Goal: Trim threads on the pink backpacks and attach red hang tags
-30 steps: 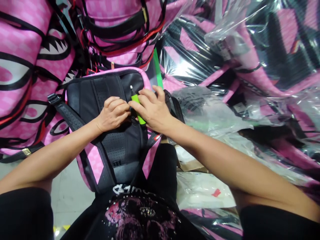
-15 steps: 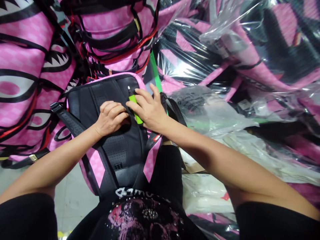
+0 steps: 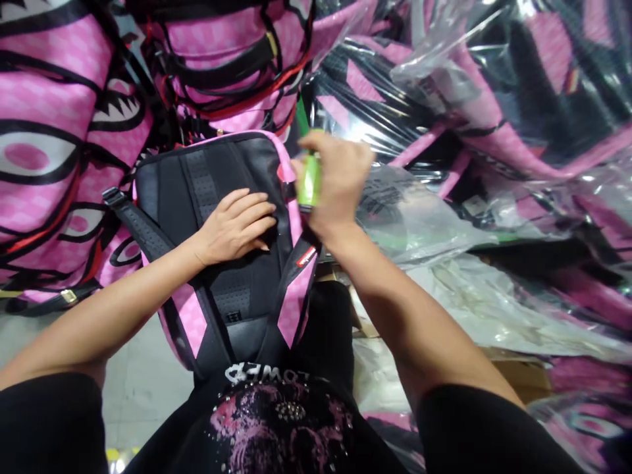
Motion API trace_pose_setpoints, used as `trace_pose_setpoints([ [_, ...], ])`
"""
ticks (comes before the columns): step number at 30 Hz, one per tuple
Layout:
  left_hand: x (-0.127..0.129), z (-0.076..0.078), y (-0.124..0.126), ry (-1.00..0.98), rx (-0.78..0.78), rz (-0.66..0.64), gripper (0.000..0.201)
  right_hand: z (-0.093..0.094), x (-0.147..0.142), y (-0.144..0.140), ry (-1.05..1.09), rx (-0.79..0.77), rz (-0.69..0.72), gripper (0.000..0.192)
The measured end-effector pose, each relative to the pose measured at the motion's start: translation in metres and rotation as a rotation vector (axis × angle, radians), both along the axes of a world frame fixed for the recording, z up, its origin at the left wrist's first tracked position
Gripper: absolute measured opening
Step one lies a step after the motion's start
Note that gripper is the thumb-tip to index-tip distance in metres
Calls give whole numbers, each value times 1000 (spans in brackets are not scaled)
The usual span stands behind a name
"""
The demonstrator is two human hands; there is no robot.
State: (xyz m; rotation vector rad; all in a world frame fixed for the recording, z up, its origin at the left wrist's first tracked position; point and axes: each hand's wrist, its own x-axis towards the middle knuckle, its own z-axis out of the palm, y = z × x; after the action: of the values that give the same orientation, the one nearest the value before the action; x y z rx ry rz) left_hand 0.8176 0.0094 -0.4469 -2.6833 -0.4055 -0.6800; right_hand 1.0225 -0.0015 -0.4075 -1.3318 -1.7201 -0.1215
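A black and pink backpack [image 3: 257,158] rests against my lap with its padded back panel facing up. My left hand [image 3: 239,224] lies on that panel, fingers stretched out and holding nothing. Beyond the pack's right edge, my right hand [image 3: 340,178] is raised and slightly blurred, closed round a lime-green pen-shaped tool [image 3: 309,181]. Its tip is hard to make out. Below my right wrist, a shoulder strap [image 3: 299,286] with a small red label runs down the side. The other strap [image 3: 143,227] hangs out to the left.
Pink backpacks with printed eyes and teeth [image 3: 44,158] are piled on the left, and another pink backpack [image 3: 222,66] stands just ahead. To the right lie bags wrapped in clear plastic [image 3: 419,99], a loose plastic bag [image 3: 419,210] and a cardboard box edge [image 3: 518,378].
My right hand has moved right, off the back panel, taking the green tool along in a closed grip. My left hand has gone from curled fingers to lying flat on the panel.
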Motion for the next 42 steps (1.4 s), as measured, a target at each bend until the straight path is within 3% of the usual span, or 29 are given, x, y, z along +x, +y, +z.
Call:
trace_pose_setpoints([
  [2, 11, 11, -1, 108, -98, 60, 44, -5, 12, -31, 383, -41, 54, 29],
  [4, 21, 20, 0, 193, -200, 129, 40, -14, 13, -56, 680, -182, 204, 35],
  [7, 28, 26, -2, 241, -281, 213, 32, -34, 4, -77, 848, -416, 216, 33],
  [10, 24, 16, -11, 157, -254, 235, 20, -46, -4, -81, 838, -520, 57, 25],
  [12, 19, 2, -19, 40, -219, 214, 9, -46, -6, -80, 773, -526, 59, 26],
  [17, 13, -22, -28, -126, -189, 213, 21, -39, -12, -80, 539, -540, 74, 20],
  [24, 16, -22, -25, -76, -302, 229, 33, -46, -12, -73, 321, -632, 34, 21],
  [32, 17, -19, -21, -39, -468, 247, 33, -50, -13, -69, 331, -593, 45, 21],
  [38, 16, -20, -19, 13, -430, 244, 31, -51, -12, -70, 329, -583, 49, 21],
  [42, 17, -20, -19, -8, -510, 247, 30, -52, -11, -69, 324, -596, 63, 21],
])
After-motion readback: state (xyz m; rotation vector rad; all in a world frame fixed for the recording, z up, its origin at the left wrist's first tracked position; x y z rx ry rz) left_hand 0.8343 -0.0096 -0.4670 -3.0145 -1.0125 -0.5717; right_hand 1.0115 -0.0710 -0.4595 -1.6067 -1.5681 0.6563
